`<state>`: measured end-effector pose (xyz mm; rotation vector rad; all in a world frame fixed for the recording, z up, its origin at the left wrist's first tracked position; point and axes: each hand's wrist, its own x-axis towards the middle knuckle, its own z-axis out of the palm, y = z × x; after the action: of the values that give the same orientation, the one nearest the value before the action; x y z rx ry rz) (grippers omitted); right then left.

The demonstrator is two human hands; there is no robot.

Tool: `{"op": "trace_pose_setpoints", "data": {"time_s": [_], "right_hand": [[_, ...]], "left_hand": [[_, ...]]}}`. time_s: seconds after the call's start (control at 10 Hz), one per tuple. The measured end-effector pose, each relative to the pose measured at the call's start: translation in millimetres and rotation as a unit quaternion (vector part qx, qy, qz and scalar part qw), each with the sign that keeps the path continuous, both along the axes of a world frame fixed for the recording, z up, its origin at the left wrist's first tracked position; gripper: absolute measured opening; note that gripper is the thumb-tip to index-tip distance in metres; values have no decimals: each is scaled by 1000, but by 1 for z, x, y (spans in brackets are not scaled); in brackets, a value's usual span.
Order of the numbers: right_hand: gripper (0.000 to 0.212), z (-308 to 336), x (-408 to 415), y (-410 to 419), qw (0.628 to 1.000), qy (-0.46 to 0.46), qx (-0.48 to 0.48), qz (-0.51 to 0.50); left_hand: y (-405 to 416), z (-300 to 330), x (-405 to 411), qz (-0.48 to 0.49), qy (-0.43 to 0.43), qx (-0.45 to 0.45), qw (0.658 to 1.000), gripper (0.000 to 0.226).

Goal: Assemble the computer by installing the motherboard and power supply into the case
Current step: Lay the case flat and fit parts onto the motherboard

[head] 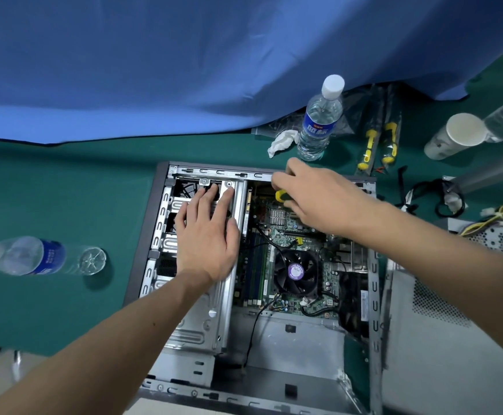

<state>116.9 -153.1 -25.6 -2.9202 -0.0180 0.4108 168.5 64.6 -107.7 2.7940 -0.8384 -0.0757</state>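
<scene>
An open grey computer case (pixel 151 235) lies flat on the green table. Inside it sits the green motherboard (pixel 274 226) with a black CPU fan (pixel 295 272). My left hand (pixel 208 232) rests flat, fingers spread, on the silver drive cage (pixel 229 295) at the case's left side. My right hand (pixel 310 196) is closed around a yellow-and-black screwdriver (pixel 281 195) over the motherboard's far edge; its tip is hidden. The grey power supply (pixel 483 238), with yellow and black wires, lies outside the case at the right.
An upright water bottle (pixel 319 121) and crumpled tissue (pixel 283 142) stand behind the case. Another bottle (pixel 34 256) lies at the left. Yellow-handled tools in bags (pixel 379 142), a paper cup (pixel 453 136), loose cables (pixel 424 193) and a grey panel (pixel 442 339) occupy the right. Blue cloth (pixel 184 70) hangs behind.
</scene>
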Motion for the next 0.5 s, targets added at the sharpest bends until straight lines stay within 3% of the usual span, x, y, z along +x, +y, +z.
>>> {"op": "trace_pose_setpoints", "data": {"time_s": [0.1, 0.2, 0.3, 0.4, 0.5], "right_hand": [[22, -3, -3, 7, 995, -35, -94, -24], [31, -8, -5, 12, 992, -30, -114, -54], [21, -9, -6, 6, 998, -24, -11, -65], [29, -5, -6, 1, 999, 8, 36, -36], [16, -3, -6, 4, 998, -15, -48, -39]], "left_hand": [[1, -1, -1, 2, -1, 2, 1000, 52], [3, -1, -1, 3, 2, 6, 1000, 53], [3, 0, 0, 1, 3, 8, 1000, 53], [2, 0, -1, 2, 5, 8, 1000, 53], [0, 0, -2, 1, 5, 6, 1000, 53]]}}
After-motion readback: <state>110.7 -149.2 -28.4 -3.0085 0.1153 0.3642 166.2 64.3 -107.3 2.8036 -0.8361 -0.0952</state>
